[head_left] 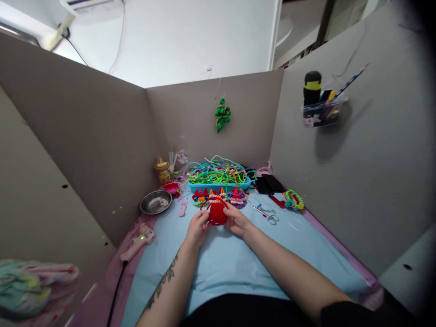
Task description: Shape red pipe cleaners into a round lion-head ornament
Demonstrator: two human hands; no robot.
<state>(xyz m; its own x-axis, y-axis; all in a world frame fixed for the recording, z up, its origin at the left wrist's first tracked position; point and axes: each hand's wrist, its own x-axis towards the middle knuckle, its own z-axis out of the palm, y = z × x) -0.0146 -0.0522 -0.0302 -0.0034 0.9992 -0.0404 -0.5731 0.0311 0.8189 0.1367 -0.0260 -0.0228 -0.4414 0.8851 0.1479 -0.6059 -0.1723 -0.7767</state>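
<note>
Between my hands is a red, fuzzy pipe-cleaner piece (217, 214), rounded in the middle with loose strands curving out at its top. My left hand (197, 227) pinches its left side. On the right side, the fingers of my right hand (237, 220) close on it. Just behind it, several small colourful pipe-cleaner figures (237, 198) lie in a row, partly hidden by the red piece. Beyond them stands a blue basket (218, 186) heaped with multicoloured pipe cleaners (221, 172).
Scissors (269, 216) lie to the right, near dark phones (270, 184) and a coil of yellow-green pipe cleaners (293, 200). On the left are a metal bowl (150, 205), a pink clip-like item (183, 207) and a pink glue gun (138, 245) with its cord. Grey panels (218, 145) enclose the table.
</note>
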